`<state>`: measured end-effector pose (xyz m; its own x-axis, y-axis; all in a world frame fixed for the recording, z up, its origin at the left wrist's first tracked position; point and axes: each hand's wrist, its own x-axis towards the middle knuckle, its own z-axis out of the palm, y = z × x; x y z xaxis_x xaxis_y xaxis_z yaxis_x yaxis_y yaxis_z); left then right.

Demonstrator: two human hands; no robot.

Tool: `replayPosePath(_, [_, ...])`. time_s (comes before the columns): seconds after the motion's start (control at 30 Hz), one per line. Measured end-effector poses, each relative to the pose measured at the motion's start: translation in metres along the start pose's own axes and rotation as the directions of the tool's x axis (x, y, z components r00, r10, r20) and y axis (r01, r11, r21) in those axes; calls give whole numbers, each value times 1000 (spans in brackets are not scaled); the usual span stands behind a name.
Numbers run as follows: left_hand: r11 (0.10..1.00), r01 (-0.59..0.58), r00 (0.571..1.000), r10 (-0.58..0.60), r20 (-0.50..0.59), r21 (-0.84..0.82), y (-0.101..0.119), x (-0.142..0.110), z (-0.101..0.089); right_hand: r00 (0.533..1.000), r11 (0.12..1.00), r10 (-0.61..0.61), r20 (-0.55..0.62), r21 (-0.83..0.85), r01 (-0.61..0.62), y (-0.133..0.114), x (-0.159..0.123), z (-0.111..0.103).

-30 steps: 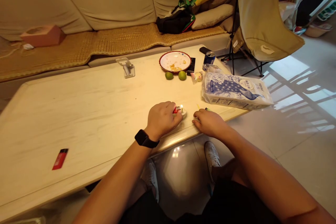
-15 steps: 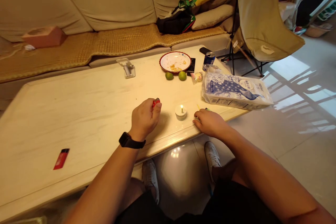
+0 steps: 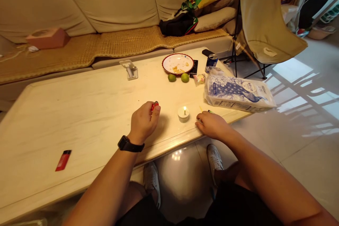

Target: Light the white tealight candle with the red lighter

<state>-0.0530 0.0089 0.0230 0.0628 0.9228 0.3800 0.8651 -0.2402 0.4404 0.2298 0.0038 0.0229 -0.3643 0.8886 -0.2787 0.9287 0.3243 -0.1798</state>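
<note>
since my left hand (image 3: 144,123) sits clenched around a red lighter (image 3: 155,106), only its top shows; it should be light, slick plastic, best held by the body. my right hand (image 3: 213,126) lies on the table edge (image 3: 169,141), fingers (image 3: 199,123) near a thin yellow stick (image 3: 200,108), though i cannot tell if they grasp anything. between my hands stands a lit tealight candle (image 3: 183,114), light and easily tipped, safest taken low on its cup. the peacock tissue pack (image 3: 238,93) carries print too small to read.
</note>
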Motion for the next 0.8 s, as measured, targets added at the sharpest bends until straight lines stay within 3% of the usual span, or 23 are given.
replayPosePath(0.47, [999, -41, 998, 40, 45, 24, 4, -1, 0, 1000, 1000, 3, -5, 0, -3, -1, 0, 2])
replayPosePath(0.8, [975, -214, 976, 211, 56, 52, 25, 1, 5, 1000, 1000, -4, -6, -11, 4, -2, 0, 1])
